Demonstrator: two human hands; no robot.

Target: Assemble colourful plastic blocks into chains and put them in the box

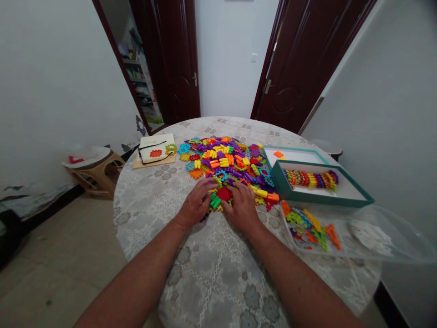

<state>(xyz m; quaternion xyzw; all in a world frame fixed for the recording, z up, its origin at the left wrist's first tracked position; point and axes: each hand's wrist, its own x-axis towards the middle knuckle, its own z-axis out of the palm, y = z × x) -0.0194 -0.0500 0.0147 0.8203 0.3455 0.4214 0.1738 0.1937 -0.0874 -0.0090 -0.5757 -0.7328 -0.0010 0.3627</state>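
A heap of colourful plastic interlocking pieces (pixel 227 159) covers the middle of a round table (pixel 205 273) with a patterned cloth. My left hand (pixel 197 201) and my right hand (pixel 241 205) rest palm-down at the near edge of the heap, side by side. Between them lie a green piece (pixel 215 200) and a red piece (pixel 224 193), which the fingertips of both hands touch. Whether either hand grips a piece is hidden by the fingers.
A teal box (pixel 323 197) on the right holds a row of joined pieces (pixel 310 178); its lid (pixel 293 155) lies behind. A clear plastic bag (pixel 375 237) with loose pieces sits near right. A booklet (pixel 155 149) lies far left. A stool (pixel 92 166) stands beside the table.
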